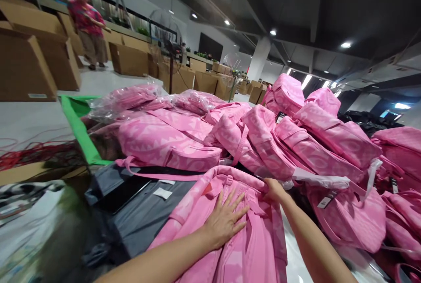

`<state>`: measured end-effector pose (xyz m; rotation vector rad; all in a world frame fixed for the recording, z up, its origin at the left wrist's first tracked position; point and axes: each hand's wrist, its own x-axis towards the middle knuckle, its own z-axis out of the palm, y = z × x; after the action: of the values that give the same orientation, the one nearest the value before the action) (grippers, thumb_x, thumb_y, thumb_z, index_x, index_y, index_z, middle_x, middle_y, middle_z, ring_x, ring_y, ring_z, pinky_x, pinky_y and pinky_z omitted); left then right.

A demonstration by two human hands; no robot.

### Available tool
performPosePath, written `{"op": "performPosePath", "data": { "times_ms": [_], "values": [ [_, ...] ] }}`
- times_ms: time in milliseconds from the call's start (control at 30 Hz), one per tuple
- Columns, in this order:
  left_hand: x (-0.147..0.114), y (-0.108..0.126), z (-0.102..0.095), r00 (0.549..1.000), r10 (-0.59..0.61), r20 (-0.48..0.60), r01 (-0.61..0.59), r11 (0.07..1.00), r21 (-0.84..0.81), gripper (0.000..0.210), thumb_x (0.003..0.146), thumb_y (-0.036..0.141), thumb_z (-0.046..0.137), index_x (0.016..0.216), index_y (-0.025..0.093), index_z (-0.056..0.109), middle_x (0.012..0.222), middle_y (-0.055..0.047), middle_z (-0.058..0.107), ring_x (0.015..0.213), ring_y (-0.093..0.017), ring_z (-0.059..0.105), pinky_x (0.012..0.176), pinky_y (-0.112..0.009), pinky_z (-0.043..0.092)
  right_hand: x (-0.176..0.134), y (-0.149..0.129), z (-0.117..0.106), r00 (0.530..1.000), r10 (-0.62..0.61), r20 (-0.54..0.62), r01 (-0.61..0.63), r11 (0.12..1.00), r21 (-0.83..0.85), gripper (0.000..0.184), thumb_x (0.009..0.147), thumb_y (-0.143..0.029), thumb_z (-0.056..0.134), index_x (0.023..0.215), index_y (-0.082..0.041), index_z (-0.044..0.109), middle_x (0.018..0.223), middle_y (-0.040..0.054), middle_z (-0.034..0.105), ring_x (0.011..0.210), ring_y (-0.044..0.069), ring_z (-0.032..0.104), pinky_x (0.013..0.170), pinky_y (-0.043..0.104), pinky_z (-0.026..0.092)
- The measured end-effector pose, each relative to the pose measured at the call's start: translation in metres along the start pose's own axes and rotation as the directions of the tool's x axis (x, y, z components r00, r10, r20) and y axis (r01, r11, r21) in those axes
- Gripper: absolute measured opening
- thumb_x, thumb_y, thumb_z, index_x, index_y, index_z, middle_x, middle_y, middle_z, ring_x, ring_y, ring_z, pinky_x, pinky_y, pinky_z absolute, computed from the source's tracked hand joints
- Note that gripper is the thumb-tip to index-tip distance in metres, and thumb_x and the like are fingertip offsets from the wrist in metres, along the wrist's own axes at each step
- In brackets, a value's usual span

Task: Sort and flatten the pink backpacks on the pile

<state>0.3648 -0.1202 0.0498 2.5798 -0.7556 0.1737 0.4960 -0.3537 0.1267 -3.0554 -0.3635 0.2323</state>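
Observation:
A pink patterned backpack (263,248) lies in front of me with its strap side up. My left hand (225,221) rests flat on its back panel, fingers spread over the straps. At the bag's upper right edge, my right hand (275,190) has its fingers curled over the rim, partly hidden from view. Just beyond lies another pink backpack (174,143) on its side. To the right a pink bag (351,217) carries a white tag (326,199).
Many pink bags (329,129) are heaped on the right, and plastic-wrapped ones (131,97) lie behind. Dark grey fabric (141,217) is at left, beside a green edge (79,129). Cardboard boxes (128,59), a standing fan (169,46) and a person (87,24) are farther back.

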Motion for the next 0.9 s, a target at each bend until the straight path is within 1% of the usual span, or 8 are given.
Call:
{"op": "performPosePath", "data": {
  "times_ms": [167, 333, 433, 533, 633, 733, 800, 900],
  "values": [
    [0.03, -0.016, 0.015, 0.999, 0.039, -0.001, -0.039, 0.995, 0.088, 0.046, 0.108, 0.051, 0.041, 0.154, 0.042, 0.044, 0.167, -0.003, 0.03, 0.156, -0.039, 0.024, 0.118, -0.08, 0.016, 0.012, 0.003, 0.007, 0.994, 0.11, 0.018, -0.109, 0.992, -0.063, 0.038, 0.076, -0.027, 0.088, 0.106, -0.014, 0.069, 0.103, 0.0064, 0.072, 0.092, 0.022, 0.069, 0.084, 0.036, 0.057],
    [0.038, -0.009, 0.013, 0.998, -0.028, -0.06, 0.034, 0.993, 0.113, 0.045, 0.108, 0.043, 0.047, 0.153, 0.04, 0.048, 0.167, -0.01, 0.031, 0.155, -0.034, 0.027, 0.121, -0.072, 0.018, -0.062, -0.033, 0.016, 0.976, 0.081, -0.2, -0.105, 0.988, -0.113, 0.051, 0.092, -0.008, 0.059, 0.142, -0.006, 0.053, 0.146, 0.0273, 0.052, 0.137, 0.036, 0.05, 0.112, 0.052, 0.043],
    [0.035, -0.005, 0.012, 0.997, -0.053, -0.048, 0.057, 0.995, 0.077, 0.051, 0.107, 0.041, 0.046, 0.158, 0.036, 0.04, 0.168, -0.009, 0.03, 0.158, -0.03, 0.02, 0.125, -0.068, 0.012, -0.13, -0.07, 0.036, 0.963, -0.113, -0.244, 0.085, 0.989, -0.122, 0.05, 0.101, -0.013, 0.043, 0.151, -0.018, 0.048, 0.162, 0.0186, 0.038, 0.151, 0.032, 0.035, 0.123, 0.056, 0.032],
    [0.038, -0.005, 0.008, 0.993, -0.114, -0.039, 0.115, 0.993, 0.025, 0.056, 0.107, 0.032, 0.038, 0.163, 0.022, 0.03, 0.167, -0.014, 0.031, 0.156, -0.03, 0.025, 0.126, -0.064, 0.014, -0.178, -0.1, 0.057, 0.883, -0.402, -0.243, 0.39, 0.916, -0.097, 0.054, 0.104, -0.035, 0.047, 0.155, -0.019, 0.042, 0.158, 0.0169, 0.045, 0.145, 0.03, 0.045, 0.119, 0.053, 0.041],
    [0.04, -0.004, -0.007, 0.987, -0.163, -0.015, 0.162, 0.986, -0.024, 0.057, 0.106, 0.022, 0.023, 0.161, 0.011, 0.028, 0.165, -0.02, 0.032, 0.153, -0.031, 0.031, 0.124, -0.065, 0.02, -0.184, -0.109, 0.071, 0.911, -0.38, -0.158, 0.361, 0.922, -0.137, 0.051, 0.107, -0.035, 0.041, 0.154, -0.018, 0.045, 0.156, 0.0152, 0.048, 0.148, 0.03, 0.042, 0.123, 0.06, 0.032],
    [0.02, 0.009, -0.034, 0.994, -0.078, 0.075, 0.083, 0.994, -0.065, 0.049, 0.106, 0.023, 0.024, 0.148, 0.015, 0.05, 0.154, -0.018, 0.05, 0.146, -0.031, 0.042, 0.12, -0.06, 0.029, -0.168, -0.102, 0.087, 0.948, -0.268, -0.17, 0.235, 0.953, -0.191, 0.047, 0.108, -0.026, 0.036, 0.153, -0.022, 0.048, 0.158, 0.0131, 0.046, 0.149, 0.027, 0.04, 0.126, 0.061, 0.024],
    [-0.012, 0.027, -0.056, 0.981, 0.077, 0.177, -0.057, 0.992, -0.117, 0.035, 0.106, 0.03, 0.036, 0.119, 0.022, 0.068, 0.127, -0.007, 0.07, 0.124, -0.025, 0.06, 0.111, -0.045, 0.042, -0.16, -0.097, 0.098, 0.939, -0.283, -0.197, 0.239, 0.946, -0.221, 0.047, 0.107, -0.026, 0.037, 0.153, -0.021, 0.049, 0.159, 0.0134, 0.043, 0.149, 0.027, 0.039, 0.126, 0.059, 0.025],
    [-0.068, 0.058, -0.077, 0.946, 0.224, 0.232, -0.188, 0.968, -0.166, 0.03, 0.103, 0.045, 0.052, 0.089, 0.021, 0.066, 0.091, -0.001, 0.07, 0.086, -0.019, 0.064, 0.083, -0.03, 0.05, -0.159, -0.095, 0.11, 0.916, -0.327, -0.231, 0.262, 0.926, -0.272, 0.05, 0.106, -0.025, 0.039, 0.155, -0.019, 0.044, 0.16, 0.0156, 0.041, 0.149, 0.028, 0.039, 0.123, 0.059, 0.027]
  ]
}}
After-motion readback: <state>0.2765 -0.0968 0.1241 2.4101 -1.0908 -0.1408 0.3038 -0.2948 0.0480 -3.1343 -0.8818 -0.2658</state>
